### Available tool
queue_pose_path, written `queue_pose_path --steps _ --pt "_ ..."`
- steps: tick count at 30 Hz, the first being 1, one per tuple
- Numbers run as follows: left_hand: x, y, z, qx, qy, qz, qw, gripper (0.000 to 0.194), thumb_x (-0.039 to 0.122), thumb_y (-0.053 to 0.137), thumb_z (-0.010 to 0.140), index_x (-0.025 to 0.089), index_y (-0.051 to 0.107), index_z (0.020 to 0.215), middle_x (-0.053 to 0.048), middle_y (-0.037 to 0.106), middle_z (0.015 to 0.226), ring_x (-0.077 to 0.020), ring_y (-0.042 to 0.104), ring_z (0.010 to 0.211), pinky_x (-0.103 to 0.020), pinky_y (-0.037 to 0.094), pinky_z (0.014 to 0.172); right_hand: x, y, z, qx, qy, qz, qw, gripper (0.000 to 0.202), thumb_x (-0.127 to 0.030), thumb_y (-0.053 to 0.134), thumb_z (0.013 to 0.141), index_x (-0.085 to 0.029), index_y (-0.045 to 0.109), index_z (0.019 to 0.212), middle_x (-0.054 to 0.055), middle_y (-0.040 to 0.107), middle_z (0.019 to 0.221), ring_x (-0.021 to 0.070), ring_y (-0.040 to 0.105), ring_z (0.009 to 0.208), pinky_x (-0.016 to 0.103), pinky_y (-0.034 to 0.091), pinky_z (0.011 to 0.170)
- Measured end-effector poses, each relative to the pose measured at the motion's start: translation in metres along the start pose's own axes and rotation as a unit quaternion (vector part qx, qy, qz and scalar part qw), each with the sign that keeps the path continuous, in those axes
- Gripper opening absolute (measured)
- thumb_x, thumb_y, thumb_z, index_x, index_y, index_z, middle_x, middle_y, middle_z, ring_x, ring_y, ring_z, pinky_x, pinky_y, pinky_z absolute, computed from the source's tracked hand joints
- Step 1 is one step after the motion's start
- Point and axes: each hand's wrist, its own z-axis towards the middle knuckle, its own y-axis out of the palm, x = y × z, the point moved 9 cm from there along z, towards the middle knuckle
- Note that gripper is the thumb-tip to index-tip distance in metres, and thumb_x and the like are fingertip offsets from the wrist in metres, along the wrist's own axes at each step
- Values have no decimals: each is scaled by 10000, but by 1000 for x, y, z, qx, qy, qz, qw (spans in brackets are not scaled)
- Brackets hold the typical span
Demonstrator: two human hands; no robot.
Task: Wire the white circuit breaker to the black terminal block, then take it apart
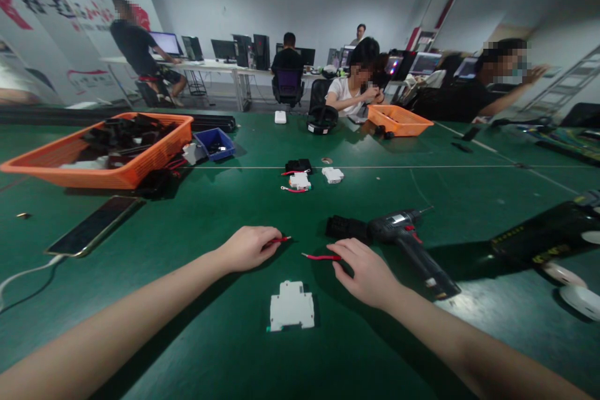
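Seen from the gap between the left hand (250, 249) and right hand (363, 269), the green table (234, 337) has open room at 11 o'clock; straight up at 12, small parts (300, 182) block the far end; the left red wire (282, 239) and right red wire (321, 257) poke into the gap; a white block (291, 307) sits at 6; the black block (347, 229) and drill (398, 226) block 2 to 3.

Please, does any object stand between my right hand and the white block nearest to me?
Nothing visible stands between the right hand and the white block. The drill lies beyond the hand, outside that path.
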Motion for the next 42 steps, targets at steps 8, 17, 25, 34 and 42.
queue_pose_path --steps 8,17,25,34,42 --pt "1 0 0 4 4 1 1000 221 300 427 979 202 612 1051 -33 705 930 -144 661 787 -248 478 663 7 -1 0 2 40 30 999 433 -214 543 929 -204 480 1358 111 648 1181 263 635 1057 468 589 887" --pt "1 -2 1 6 0 2 1000 212 294 440 969 205 623 1026 -28 704 907 -143 661 770 -246 485 658 7 -4 0 16 43 8 999 428 -222 535 924 -213 488 1349 123 587 1284 275 635 1112 448 593 908" --pt "1 -1 1 2 -1 2 1000 230 310 426 982 207 622 1045 -29 705 917 -139 657 769 -245 481 655 4 -3 -1 13 36 13 999 366 -204 530 923 -217 550 1288 112 585 1268 254 637 1088 410 599 885" --pt "1 -1 0 -5 -2 1 1000 212 302 431 981 206 611 1039 -22 700 922 -138 652 777 -248 461 652 33 -35 0 135 61 -108 983 425 -222 534 899 -195 527 1323 149 534 1367 349 489 1265 570 427 1059" --pt "1 -1 0 -7 -4 -1 1000 205 299 435 982 205 607 1043 -21 701 932 -141 653 779 -250 452 651 47 -27 2 122 83 -116 982 465 -257 529 903 -144 476 1351 169 572 1309 334 514 1229 526 446 1027"
